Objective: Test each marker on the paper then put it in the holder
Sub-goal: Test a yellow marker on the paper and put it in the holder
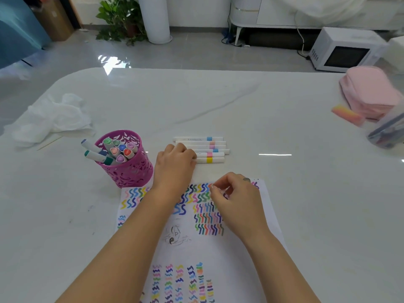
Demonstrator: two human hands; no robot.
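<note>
A row of several white markers [205, 148] with coloured bands lies on the white table, just beyond the paper. My left hand [175, 165] rests palm down on their left ends, fingertips curled against the pink-banded and yellow-banded marker [211, 160]; its grip is hidden. A purple cut-out holder [129, 173] stands left of that hand with several capped markers [120, 150] in it. My right hand [237, 200] hovers over the upper part of the paper [244, 248], thumb and forefinger pinched with nothing visible between them. Coloured squiggles cover the paper.
A crumpled white tissue [54, 121] lies at the left. At the right edge sit a pink pouch [369, 92], a pink-orange block [347, 115] and a clear container [387, 132]. A microwave [345, 51] stands on the floor beyond the table.
</note>
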